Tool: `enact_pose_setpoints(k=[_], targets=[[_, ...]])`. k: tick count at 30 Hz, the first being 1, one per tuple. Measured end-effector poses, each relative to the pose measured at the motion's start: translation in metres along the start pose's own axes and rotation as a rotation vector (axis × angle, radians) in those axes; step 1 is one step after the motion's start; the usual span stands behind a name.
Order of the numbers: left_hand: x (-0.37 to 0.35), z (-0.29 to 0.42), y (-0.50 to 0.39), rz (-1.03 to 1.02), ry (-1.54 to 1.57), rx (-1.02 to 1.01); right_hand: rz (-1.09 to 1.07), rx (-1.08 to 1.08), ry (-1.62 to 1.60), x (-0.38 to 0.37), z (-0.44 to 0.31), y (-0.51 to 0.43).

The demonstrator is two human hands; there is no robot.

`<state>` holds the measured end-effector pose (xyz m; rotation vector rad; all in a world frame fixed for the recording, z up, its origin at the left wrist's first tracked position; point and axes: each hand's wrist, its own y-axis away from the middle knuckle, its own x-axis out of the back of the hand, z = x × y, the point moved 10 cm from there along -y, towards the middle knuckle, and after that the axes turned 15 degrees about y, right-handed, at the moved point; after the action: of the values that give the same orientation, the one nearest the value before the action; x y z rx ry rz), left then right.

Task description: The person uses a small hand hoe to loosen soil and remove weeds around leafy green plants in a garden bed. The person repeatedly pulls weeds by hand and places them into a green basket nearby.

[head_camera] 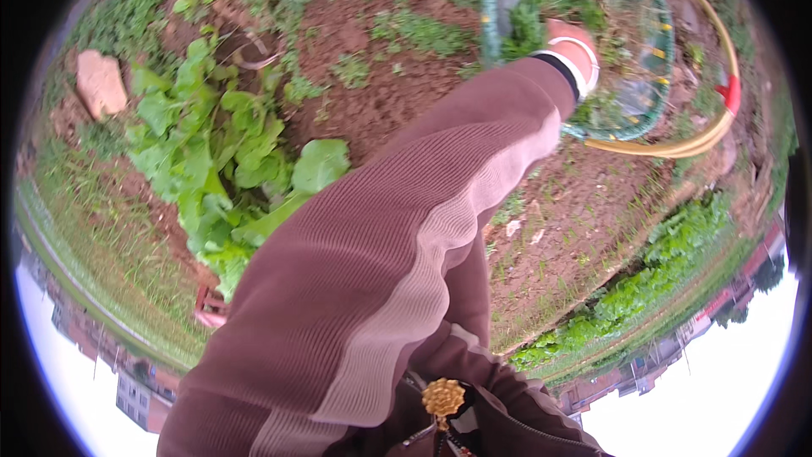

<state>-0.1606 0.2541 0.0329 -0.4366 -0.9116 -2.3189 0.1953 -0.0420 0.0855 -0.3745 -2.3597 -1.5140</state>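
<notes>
My left arm, in a maroon ribbed sleeve, reaches across to a woven basket with a teal rim and yellow flecks. At its end, my left hand is down among green leafy plants in the basket. A white bangle circles the wrist. The fingers are hidden, so I cannot tell whether they hold anything. Clear plastic sheeting lines the basket, and its yellow hoop handle, with a red band, leans out to the right. My right hand is out of view; part of a maroon garment shows beneath the left arm.
A broad-leaved green plant grows left of my arm. Beyond it stands a pale stone. Reddish soil carries small weeds. A row of leafy greens runs along the lower right. A red object sits beside my sleeve.
</notes>
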Motion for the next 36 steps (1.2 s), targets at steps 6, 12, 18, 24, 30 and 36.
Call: enact_pose_setpoints(k=[6, 12, 18, 24, 30, 36], targets=[[0.046, -0.006, 0.145, 0.544, 0.265, -0.153, 0.114, 0.04, 0.005, 0.021, 0.006, 0.009], [0.051, -0.18, 0.294, 1.09, 0.577, -0.267, 0.129, -0.081, 0.023, 0.037, 0.007, -0.011], [-0.088, -0.441, 0.396, 0.988, 0.375, 0.763, 0.281, -0.205, 0.115, 0.055, 0.003, -0.029], [-0.258, -0.408, 0.413, 0.395, 0.488, 0.694, 0.223, -0.153, 0.205, 0.028, -0.017, -0.04], [-0.199, -0.461, 0.406, 0.671, 0.405, 0.652, -0.068, -0.135, 0.334, -0.015, -0.023, -0.042], [-0.29, -0.578, 0.417, -0.017, 0.225, 1.074, -0.066, -0.081, 0.367, -0.026, -0.027, -0.036]])
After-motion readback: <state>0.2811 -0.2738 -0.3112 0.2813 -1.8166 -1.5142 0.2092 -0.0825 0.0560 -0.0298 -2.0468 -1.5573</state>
